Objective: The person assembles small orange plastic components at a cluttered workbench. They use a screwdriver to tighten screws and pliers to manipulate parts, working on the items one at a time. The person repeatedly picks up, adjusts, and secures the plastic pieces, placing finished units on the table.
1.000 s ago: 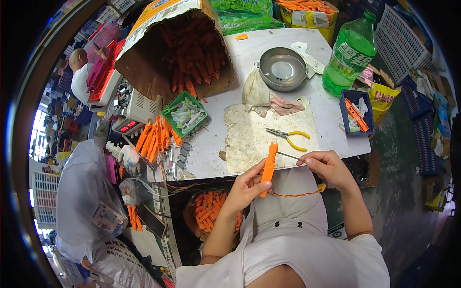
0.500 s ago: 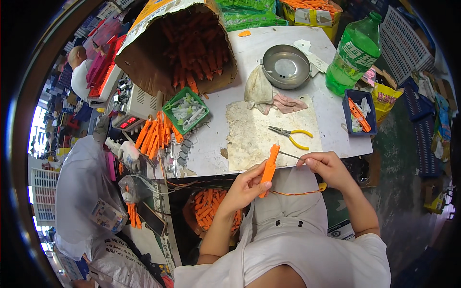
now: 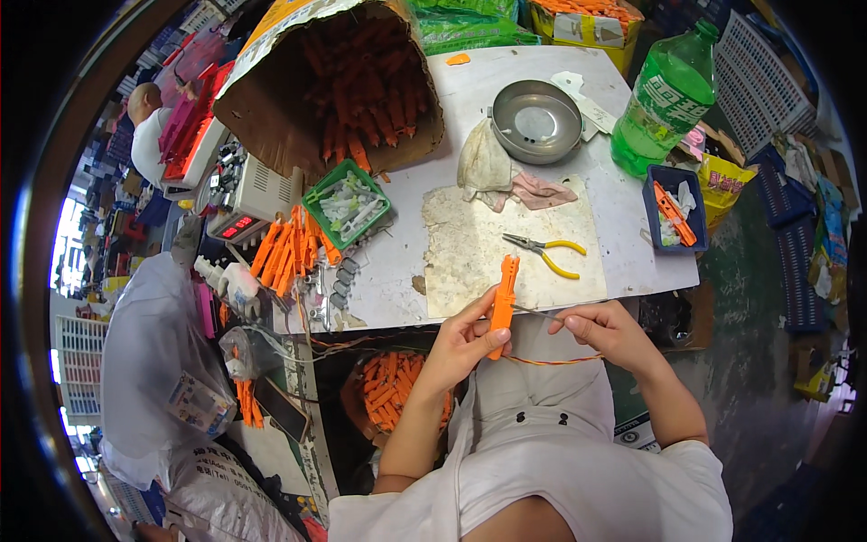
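Note:
My left hand [image 3: 465, 343] is closed around the lower part of a long, narrow orange plastic housing [image 3: 503, 307], held nearly upright at the table's front edge. Pinched in my right hand [image 3: 612, 336] is a thin dark metal rod-like tool [image 3: 535, 313]. Its tip meets the right side of the housing about halfway along; whether it goes inside cannot be made out. Twisted red and yellow wires [image 3: 553, 362] run from the housing's lower end toward my right wrist. Just beyond my hands, pliers with yellow handles [image 3: 562, 262] lie on a stained board [image 3: 452, 271].
A metal bowl [image 3: 538, 122], rags [image 3: 488, 164] and a green bottle [image 3: 664, 99] stand farther back. At left are a carton of orange parts [image 3: 271, 135], a green basket [image 3: 347, 203] and loose orange housings [image 3: 287, 251]. A blue basket [image 3: 675, 208] sits at right.
The rod's tip has shifted from near the housing's upper end to about its middle. The housing has tilted more upright and moved slightly left, and my right hand has come slightly lower.

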A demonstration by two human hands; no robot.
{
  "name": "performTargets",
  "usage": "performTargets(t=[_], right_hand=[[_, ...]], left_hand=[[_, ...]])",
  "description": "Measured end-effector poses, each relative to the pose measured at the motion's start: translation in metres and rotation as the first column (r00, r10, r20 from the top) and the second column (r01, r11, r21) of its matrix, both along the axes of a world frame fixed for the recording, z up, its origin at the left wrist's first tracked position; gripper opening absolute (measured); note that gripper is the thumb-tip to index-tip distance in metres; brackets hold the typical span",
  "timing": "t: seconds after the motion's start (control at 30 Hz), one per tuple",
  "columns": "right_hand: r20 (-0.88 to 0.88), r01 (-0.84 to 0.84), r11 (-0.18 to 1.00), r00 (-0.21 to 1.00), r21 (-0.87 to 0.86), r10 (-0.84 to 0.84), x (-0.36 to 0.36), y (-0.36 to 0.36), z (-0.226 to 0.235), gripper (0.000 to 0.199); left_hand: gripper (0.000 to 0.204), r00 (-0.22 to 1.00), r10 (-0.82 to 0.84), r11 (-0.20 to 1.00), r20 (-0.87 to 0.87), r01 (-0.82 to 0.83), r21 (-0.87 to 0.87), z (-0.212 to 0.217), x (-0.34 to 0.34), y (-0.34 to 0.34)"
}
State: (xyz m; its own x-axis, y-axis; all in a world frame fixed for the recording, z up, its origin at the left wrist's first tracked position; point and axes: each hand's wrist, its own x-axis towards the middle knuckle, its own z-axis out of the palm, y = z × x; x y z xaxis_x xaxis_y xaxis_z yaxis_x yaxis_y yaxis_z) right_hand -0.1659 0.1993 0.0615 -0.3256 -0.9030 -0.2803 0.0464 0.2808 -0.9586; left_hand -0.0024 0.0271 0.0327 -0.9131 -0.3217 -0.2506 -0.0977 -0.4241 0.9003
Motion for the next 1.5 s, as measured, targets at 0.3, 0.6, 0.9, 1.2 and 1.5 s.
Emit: performTargets(t=[0.3,0.6,0.9,1.2,1.5], right_hand=[[0.285,-0.077,0.987,0.958,0.141,0.034,-0.013,0.002,0.007,0.030],[-0.584,-0.004,0.998,0.811,-0.059,-0.031,0.001,0.006,0.007,0.023],[0.308,-0.080,0.984,0.951,0.160,0.027,-0.020,0.007,-0.005,0.027],[-0.476,-0.038,0.994,0.879,-0.106,-0.017,-0.005,0.002,-0.008,0.020],[-0.820,-0.060,0.981,0.560,-0.184,-0.120,0.012,0.003,-0.015,0.013]], left_hand=[[0.063,0.997,-0.072,0.996,-0.001,0.072,-0.057,-0.001,0.004,-0.003],[0.061,0.989,-0.138,0.987,0.059,0.142,-0.080,-0.005,-0.002,-0.004],[0.061,0.995,-0.098,0.995,-0.007,0.098,-0.028,-0.007,-0.006,-0.004],[0.062,0.984,-0.162,0.985,0.069,0.165,-0.051,-0.007,0.001,-0.009],[0.061,0.998,-0.042,0.999,0.055,0.041,0.019,-0.014,-0.003,-0.005]])
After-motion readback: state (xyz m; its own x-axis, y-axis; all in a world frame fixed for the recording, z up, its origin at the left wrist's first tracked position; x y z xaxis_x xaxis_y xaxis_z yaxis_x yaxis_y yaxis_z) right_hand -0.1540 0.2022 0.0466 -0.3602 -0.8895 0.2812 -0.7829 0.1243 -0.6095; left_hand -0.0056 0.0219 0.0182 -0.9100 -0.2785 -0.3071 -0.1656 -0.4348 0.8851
